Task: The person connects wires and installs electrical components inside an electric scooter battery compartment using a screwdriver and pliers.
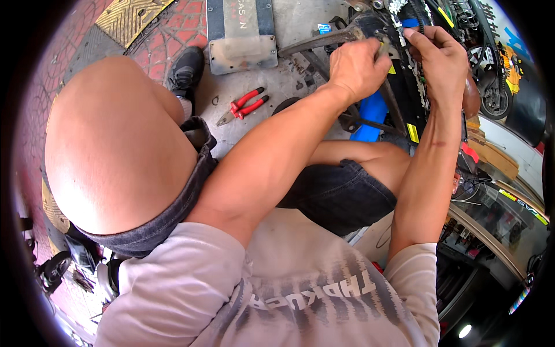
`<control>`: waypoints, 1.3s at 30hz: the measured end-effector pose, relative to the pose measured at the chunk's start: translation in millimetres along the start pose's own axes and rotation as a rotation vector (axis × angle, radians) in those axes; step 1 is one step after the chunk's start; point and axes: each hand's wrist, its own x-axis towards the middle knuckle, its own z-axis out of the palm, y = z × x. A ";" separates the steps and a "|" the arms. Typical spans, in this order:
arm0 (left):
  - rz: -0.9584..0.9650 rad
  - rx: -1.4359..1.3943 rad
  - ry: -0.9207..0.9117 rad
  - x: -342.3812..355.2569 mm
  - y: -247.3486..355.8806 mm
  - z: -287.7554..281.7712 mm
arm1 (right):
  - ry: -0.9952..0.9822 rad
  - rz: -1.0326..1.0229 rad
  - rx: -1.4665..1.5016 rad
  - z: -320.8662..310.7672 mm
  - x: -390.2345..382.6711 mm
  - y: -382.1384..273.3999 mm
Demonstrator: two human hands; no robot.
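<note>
My left hand (359,66) is closed around a small tool or piece, mostly hidden, over the black vehicle frame (394,92) at the upper right. My right hand (439,63) has thumb and index finger pinched at a dark strip beside a ragged white edge (399,17) on that frame; what exactly it grips is unclear. Yellow stickers (413,132) mark the frame. Red-handled pliers (243,106) lie on the grey floor left of my left forearm, and a blue object (368,110) sits under the frame.
A grey panel (240,55) lies at the top. My bent knee and shoe (185,72) are at left, beside red paving (162,29) and yellow tactile tiles (124,20). Scooter parts (494,87), wooden boards (491,150) and a glass display case (485,225) line the right side.
</note>
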 end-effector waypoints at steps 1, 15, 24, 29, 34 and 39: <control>0.009 0.000 -0.009 -6.7 -3.5 0.5 | -0.006 0.009 0.005 -0.7 0.3 -0.7; -0.608 -0.072 -0.103 -50.1 -125.9 -7.5 | 0.082 -0.095 -0.122 8.5 -10.1 -8.5; -0.513 0.334 -0.121 -54.9 -114.8 -49.7 | 0.107 -0.092 -0.148 10.5 -15.5 -10.0; -0.185 -0.119 0.035 1.2 -24.8 -31.6 | 0.118 -0.041 -0.203 11.8 -21.3 -22.5; -0.192 -0.343 -0.055 27.2 2.0 -20.8 | 0.106 -0.115 -0.207 11.3 -22.4 -17.6; -0.356 -0.574 -0.192 32.3 6.5 -28.8 | 0.072 -0.153 -0.285 7.0 -22.1 -20.6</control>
